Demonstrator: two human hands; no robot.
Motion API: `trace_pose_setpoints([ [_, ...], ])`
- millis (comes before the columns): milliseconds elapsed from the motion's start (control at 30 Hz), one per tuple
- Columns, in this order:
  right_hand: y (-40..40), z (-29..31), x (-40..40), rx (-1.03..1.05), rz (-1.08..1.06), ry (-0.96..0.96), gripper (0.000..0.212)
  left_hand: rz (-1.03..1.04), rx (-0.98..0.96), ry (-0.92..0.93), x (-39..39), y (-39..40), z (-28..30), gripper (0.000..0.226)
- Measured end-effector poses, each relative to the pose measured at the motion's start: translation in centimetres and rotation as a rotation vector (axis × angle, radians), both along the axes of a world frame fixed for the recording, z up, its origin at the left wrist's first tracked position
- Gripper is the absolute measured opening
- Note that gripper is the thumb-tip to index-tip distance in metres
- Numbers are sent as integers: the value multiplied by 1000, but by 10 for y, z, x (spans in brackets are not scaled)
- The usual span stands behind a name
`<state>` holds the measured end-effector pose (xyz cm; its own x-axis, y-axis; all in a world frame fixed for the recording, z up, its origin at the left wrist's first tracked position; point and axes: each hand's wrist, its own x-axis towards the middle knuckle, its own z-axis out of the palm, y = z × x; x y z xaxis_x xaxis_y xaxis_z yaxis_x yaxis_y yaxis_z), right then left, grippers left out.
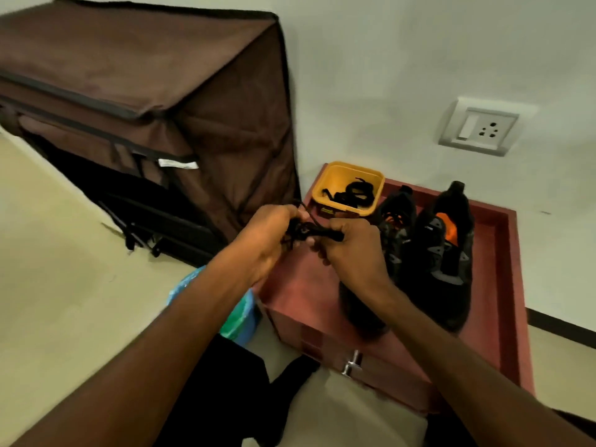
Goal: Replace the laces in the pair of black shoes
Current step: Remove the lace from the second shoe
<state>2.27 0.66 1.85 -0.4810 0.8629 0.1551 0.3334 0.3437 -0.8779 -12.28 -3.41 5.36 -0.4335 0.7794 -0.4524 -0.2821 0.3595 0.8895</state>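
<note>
Holding: black lace (311, 232) bunched between both hands, above the left part of the red tabletop (300, 285)
Left hand (269, 235): fingers curled round the tangled end of the lace, a thin strand rising from the top of the fist
Right hand (350, 245): fingers (322, 251) clenched on the other end of the lace, its tip poking out past the thumb
Hands: close together, nearly touching, joined by the short stretch of lace
Left shoe (392, 240): on the tabletop, toe toward the camera, partly hidden behind the right wrist; loose dark lacing and some orange visible near its tongue
Right shoe (446, 253): just beside the left shoe, on its right, black with grey patches and an orange tongue, eyelets apparently bare, though blur makes this hard to confirm
Yellow tray (325, 182): at the far left corner of the tabletop, near the wall, well behind the hands
Spare laces (354, 193): black, coiled loosely inside the yellow tray
Tabletop edge: raised red rim along the right side and far side
Drawer handle (351, 362): metal, on the front of the red unit below the tabletop
Brown fabric rack (145, 101): left of the red unit, on the floor, against the wall
Blue-green bag (240, 317): on the floor between the rack and the red unit, partly behind the left forearm
Wall socket (480, 129): white, on the wall above the shoes
</note>
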Motion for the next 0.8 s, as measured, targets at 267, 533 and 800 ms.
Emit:
trace_pose_setpoints([
  [267, -61, -21, -133, -49, 172, -198, 8, -242, -229, 446, -134, -101, -9, 19],
  [533, -90, -95, -244, -45, 294, -549, 17, -78, -380, 458, -216, -123, -105, 7],
  [800, -82, -151, -264, -75, 431, -761, 40, -339, -656, 765, -232, -126, -182, 55],
])
